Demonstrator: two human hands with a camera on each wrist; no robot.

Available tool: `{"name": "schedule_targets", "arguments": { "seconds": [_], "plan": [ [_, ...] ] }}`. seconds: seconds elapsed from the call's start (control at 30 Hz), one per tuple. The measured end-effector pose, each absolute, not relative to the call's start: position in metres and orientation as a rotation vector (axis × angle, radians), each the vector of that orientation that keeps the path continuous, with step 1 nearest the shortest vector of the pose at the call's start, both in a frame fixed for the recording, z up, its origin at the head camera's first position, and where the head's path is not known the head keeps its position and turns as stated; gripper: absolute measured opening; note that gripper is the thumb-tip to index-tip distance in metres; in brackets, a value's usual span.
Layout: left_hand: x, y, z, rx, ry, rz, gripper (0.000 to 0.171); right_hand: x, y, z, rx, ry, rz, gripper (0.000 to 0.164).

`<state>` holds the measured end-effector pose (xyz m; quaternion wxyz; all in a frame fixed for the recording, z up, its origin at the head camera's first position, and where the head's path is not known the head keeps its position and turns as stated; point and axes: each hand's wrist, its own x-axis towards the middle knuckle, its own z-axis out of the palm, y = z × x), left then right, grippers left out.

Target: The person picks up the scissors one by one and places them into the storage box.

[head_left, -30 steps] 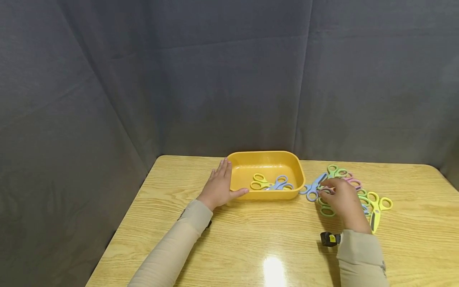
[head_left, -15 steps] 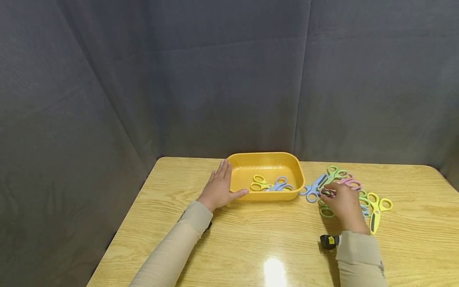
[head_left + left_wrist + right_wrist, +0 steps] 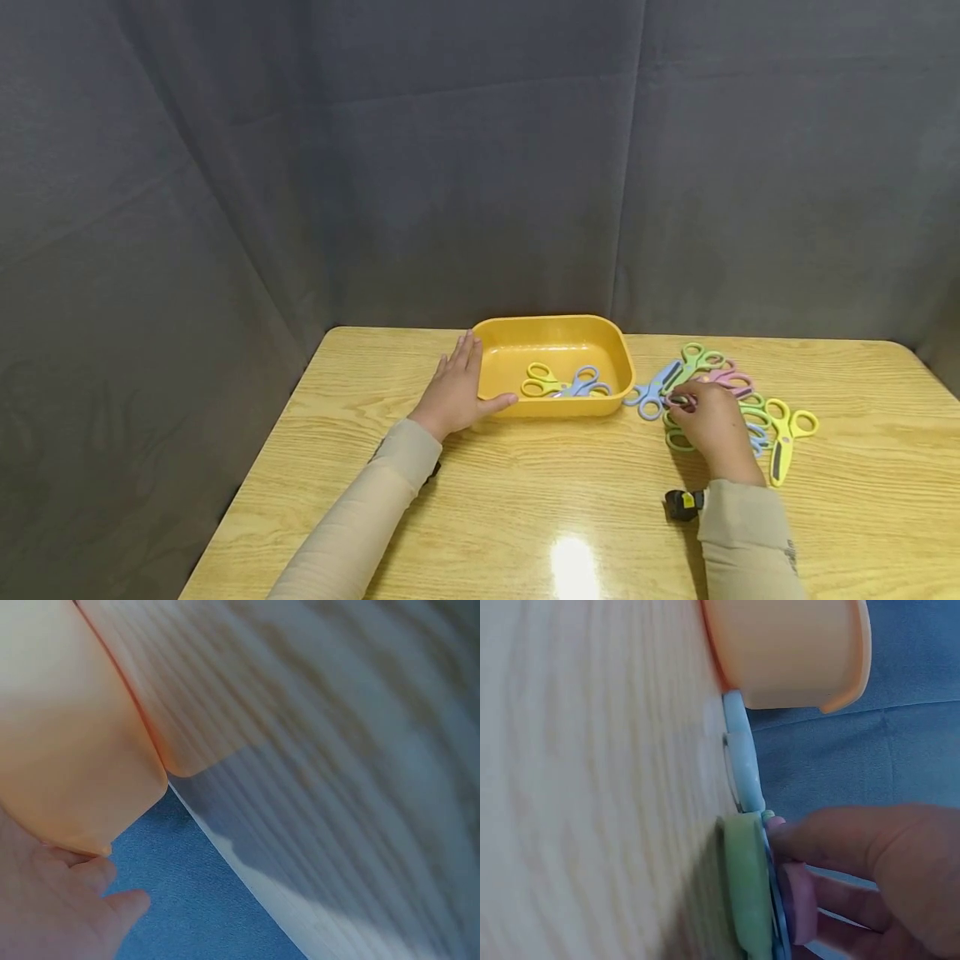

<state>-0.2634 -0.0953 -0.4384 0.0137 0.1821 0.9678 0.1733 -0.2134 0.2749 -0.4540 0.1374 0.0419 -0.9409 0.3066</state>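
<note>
My left hand rests against the left end of a yellow plastic tray, its fingers straight along the rim and the thumb reaching over the front. Inside the tray lie yellow scissors and blue scissors, partly overlapping. My right hand is at the heap of scissors right of the tray, thumb and fingers around the handle of pink scissors. Beside that handle are green scissors. Blue scissors lie close to the tray's right end. The palm hides part of the heap.
Yellow scissors lie at the heap's right edge. More green scissors and pink scissors lie toward the back. The wooden table ends at a dark grey cloth behind the tray.
My right hand has shifted slightly within the heap, and more of the rear green and pink scissors shows now. The left hand and the tray have kept their places.
</note>
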Motion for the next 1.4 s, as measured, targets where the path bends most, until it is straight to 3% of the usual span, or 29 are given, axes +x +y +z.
{"name": "schedule_targets", "arguments": {
  "seconds": [1.4],
  "plan": [
    [-0.2655, -0.097, -0.4423, 0.561, 3.006, 0.54, 0.115, -0.215, 0.2746, -0.4574, 0.021, -2.709, 0.981, 0.026]
  ]
}}
